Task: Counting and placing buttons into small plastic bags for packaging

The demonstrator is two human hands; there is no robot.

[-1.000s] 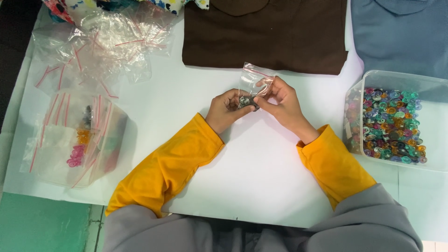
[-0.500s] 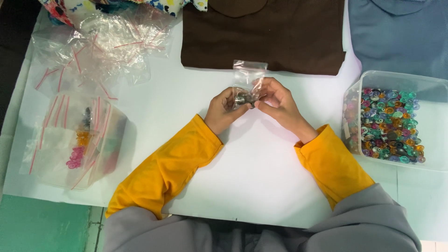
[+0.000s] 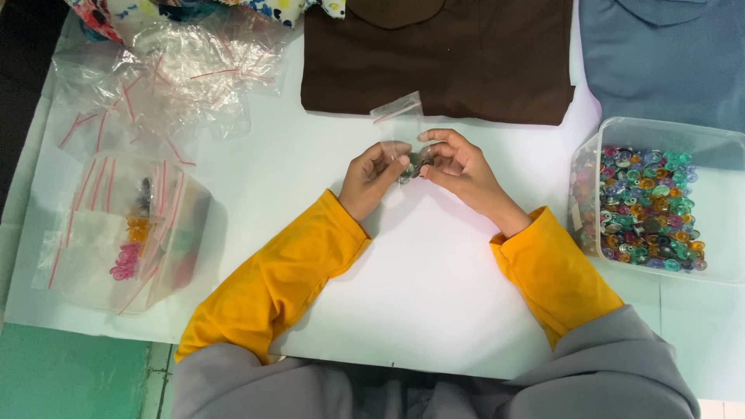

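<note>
Both of my hands meet over the white table, just in front of a folded brown garment. My left hand (image 3: 374, 177) and my right hand (image 3: 459, 168) pinch the same small clear zip bag (image 3: 397, 116), whose red-striped top stands up above my fingers. A small cluster of dark and greenish buttons (image 3: 409, 166) sits inside the bag between my fingertips. Both arms wear yellow sleeves.
A clear plastic tub (image 3: 718, 143) of many coloured buttons stands at the right. At the left is a clear container (image 3: 190, 225) with filled zip bags, and behind it a heap of empty zip bags (image 3: 167, 74). A brown garment (image 3: 442, 54) and a blue garment (image 3: 667, 54) lie at the back.
The hands and the little bag have stayed in about the same place; the bag's top has shifted a little, now standing more upright above the fingers.
</note>
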